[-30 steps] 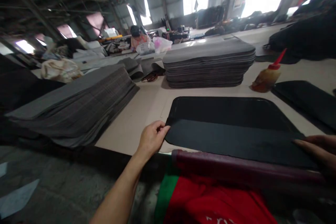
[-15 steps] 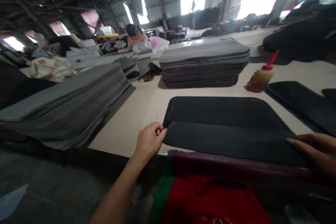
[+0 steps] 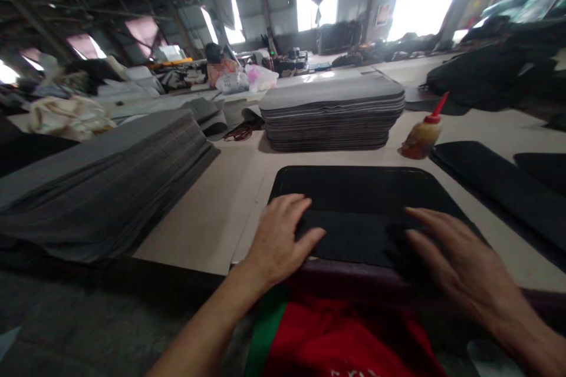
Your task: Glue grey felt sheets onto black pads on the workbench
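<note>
A black rounded-corner panel (image 3: 354,188) lies flat on the table in front of me, with a black strip (image 3: 349,234) over its near half. My left hand (image 3: 283,238) is over the panel's left side, fingers apart and holding nothing. Over the right part hovers my right hand (image 3: 455,259), its fingers stretched out and spread. Whether the fingertips touch the material I cannot tell. Behind the panel to the right stands a glue bottle (image 3: 420,136) with a red nozzle and amber contents.
A tall stack of grey sheets (image 3: 331,118) sits behind the panel. More grey sheets (image 3: 110,177) are piled at the left. Black pieces (image 3: 499,188) lie to the right on the pale table (image 3: 190,218). A person (image 3: 218,65) is in the background.
Both hands have let go of the strip's ends and moved inward over the panel, fingers opening. The strip now lies flatter on it. The view has shifted slightly.
</note>
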Demonstrator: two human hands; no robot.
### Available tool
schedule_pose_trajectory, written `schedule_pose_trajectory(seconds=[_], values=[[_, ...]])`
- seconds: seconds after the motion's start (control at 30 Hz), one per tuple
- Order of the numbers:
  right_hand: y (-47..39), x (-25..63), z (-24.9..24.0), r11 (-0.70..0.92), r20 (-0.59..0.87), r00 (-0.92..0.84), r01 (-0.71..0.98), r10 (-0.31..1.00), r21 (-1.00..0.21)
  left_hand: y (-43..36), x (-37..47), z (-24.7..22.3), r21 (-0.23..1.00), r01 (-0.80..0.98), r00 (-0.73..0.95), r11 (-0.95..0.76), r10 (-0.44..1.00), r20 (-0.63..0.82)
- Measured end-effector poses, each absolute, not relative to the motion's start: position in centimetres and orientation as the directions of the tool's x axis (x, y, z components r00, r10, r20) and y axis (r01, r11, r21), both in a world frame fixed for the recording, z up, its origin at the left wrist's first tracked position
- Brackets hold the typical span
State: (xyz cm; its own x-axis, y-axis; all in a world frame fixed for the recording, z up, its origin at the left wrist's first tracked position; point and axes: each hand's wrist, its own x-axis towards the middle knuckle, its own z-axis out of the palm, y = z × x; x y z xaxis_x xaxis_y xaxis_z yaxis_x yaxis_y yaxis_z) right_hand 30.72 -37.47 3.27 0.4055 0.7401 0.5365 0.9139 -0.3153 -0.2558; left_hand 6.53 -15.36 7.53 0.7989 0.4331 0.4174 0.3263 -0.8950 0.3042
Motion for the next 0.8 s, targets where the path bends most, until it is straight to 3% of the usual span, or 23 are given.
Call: schedule_pose_trajectory(seconds=[0.07,0.17,0.43,0.7,0.8], values=[[-34.9,27.9,2.6,-0.112,0.547,0.148,0.989,0.824,-0.099,-17.4,8.9,7.0,0.289,0.207,0.930,-0.935,0.280,0.237],[-33.1,26.1,0.9,-0.028,0.489,-0.004,0.998,0.872,0.059,-19.4,11.1,5.4,0.307,0.163,0.975,-0.938,0.201,0.096],[-34.5,27.0,0.3,-0.068,0.417,0.006,0.989,0.909,0.134,-19.3,10.2,3.9,0.213,0.210,0.971,-0.954,0.230,0.072],[-38.2,29.8,-0.3,-0.249,0.435,0.162,0.957,0.886,0.151,-18.1,6.8,4.7,0.053,0.475,0.880,-0.878,0.473,-0.041],[-39.2,30.6,-0.5,-0.310,0.429,0.218,0.938,0.876,0.157,-17.0,5.3,4.1,0.008,0.545,0.838,-0.838,0.545,-0.012]])
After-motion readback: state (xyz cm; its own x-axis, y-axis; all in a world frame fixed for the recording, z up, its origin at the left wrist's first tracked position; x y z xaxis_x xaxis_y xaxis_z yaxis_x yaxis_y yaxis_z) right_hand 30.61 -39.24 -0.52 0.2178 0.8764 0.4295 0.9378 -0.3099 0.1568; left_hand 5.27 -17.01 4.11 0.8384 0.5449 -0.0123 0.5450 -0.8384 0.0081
